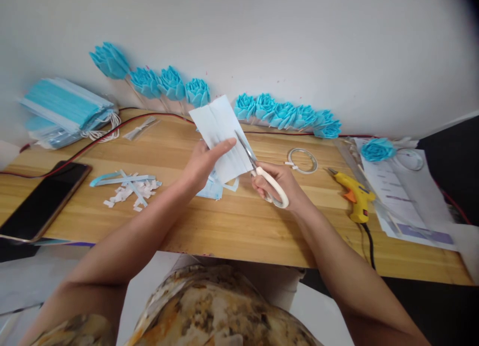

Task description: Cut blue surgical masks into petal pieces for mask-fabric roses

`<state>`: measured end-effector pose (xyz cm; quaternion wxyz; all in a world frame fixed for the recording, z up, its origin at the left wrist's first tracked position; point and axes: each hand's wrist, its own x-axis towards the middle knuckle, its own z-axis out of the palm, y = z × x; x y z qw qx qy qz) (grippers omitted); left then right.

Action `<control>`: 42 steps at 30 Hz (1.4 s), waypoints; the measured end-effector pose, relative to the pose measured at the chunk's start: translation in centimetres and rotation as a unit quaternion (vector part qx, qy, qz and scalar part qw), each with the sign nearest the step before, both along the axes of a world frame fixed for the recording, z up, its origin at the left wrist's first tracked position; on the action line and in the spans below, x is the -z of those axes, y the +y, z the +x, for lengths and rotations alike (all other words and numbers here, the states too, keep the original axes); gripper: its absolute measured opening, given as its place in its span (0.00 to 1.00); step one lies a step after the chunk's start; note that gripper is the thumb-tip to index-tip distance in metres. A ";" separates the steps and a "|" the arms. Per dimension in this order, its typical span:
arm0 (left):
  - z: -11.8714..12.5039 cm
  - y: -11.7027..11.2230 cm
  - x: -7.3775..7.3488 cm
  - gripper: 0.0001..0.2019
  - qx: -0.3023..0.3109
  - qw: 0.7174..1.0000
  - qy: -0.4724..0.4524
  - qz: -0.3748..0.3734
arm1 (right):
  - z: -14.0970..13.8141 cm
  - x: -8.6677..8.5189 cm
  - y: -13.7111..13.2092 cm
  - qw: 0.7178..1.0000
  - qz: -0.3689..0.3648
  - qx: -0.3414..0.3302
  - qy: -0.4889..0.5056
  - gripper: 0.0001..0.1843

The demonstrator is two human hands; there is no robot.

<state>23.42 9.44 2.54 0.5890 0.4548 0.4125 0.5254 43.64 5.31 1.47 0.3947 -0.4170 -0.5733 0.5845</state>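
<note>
My left hand [205,161] pinches a pale blue-white sheet of mask fabric [215,119], thumb on top, holding it tilted above the table. A pair of white-handled scissors [272,184] is gripped in my right hand [282,179]. Its blades lie along the sheet's right side, one of them across the face of the sheet. Under the sheet, partly hidden, are light blue fabric pieces [210,189] on the wood. To the left lies a small heap of cut strips and white scraps [130,189].
Blue fabric roses [172,84] on sticks lean along the wall. A stack of face masks [71,104] and a phone [45,201] are at left. A tape roll [303,160], yellow glue gun [354,194], single rose [377,149] and papers [407,186] lie right. A cable [149,112] crosses behind.
</note>
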 end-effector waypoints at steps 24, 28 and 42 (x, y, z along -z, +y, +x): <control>0.5 -0.8 0.4 0.25 0.038 0.999 0.020 -0.001 | 0.3 -0.9 0.1 0.993 0.082 -0.044 -0.075 0.34; 0.6 -0.8 0.4 0.25 0.037 0.999 0.020 -0.004 | 0.3 -1.0 0.0 0.992 0.091 -0.045 -0.077 0.34; 0.8 -0.8 0.2 0.25 0.025 0.999 0.017 -0.010 | 0.0 -1.0 0.0 0.995 0.086 -0.035 -0.044 0.32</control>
